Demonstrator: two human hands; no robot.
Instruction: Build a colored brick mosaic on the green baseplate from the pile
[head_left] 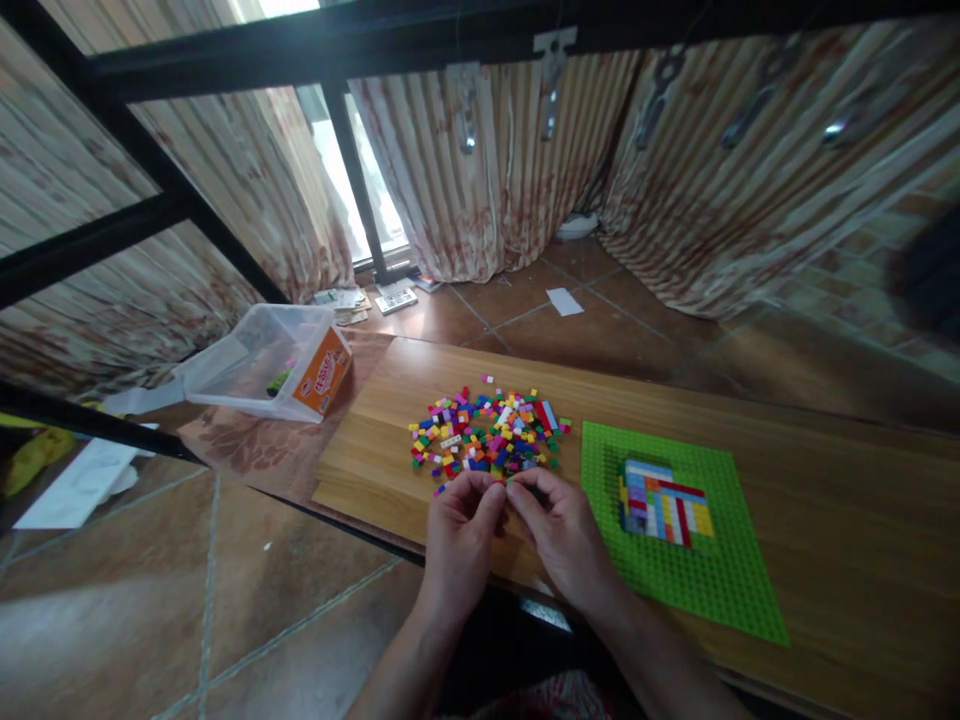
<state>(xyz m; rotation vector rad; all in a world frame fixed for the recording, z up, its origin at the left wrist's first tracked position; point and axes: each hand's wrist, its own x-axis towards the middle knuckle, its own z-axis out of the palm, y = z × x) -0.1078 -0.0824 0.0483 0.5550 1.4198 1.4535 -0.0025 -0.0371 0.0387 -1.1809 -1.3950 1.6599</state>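
Observation:
My left hand point(459, 520) and my right hand point(556, 522) meet in front of the brick pile, thumbs and forefingers pinched together. Their fingertips almost touch, and whatever they hold is too small and covered to make out, though a speck of green shows between them. Just beyond lies a loose pile of small coloured toy bricks point(491, 425). To the right of my right hand a green baseplate point(720, 590) lies flat. On it stands a low block of stacked bricks point(666, 505) in blue, red, yellow, white and orange.
A clear plastic box point(255, 385) with an orange label stands at the left end of the wooden table point(840, 490), with something green inside. A black metal frame point(225, 245) runs along the left. Papers point(564, 301) lie on the tiled floor, before striped curtains point(510, 180).

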